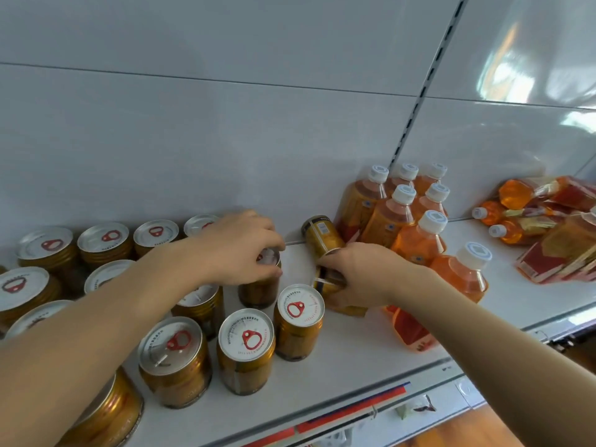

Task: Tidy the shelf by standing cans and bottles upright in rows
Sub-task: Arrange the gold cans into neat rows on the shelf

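Several gold cans with white lids and red pull rings stand upright in rows on the white shelf (354, 350), among them one near the front (246, 350). My left hand (240, 250) grips the top of an upright gold can (259, 290) in the back row. My right hand (361, 272) is closed around a gold can (329, 287) that lies on its side. Another gold can (321, 235) lies tilted just behind it, against the back wall. Several orange bottles with white caps (421, 235) stand upright to the right.
At the far right, several orange bottles (516, 191) and red-labelled packs (548, 259) lie in a loose heap. One bottle (409, 330) lies on its side under my right forearm. The shelf's front edge carries a red and blue price strip (354, 411).
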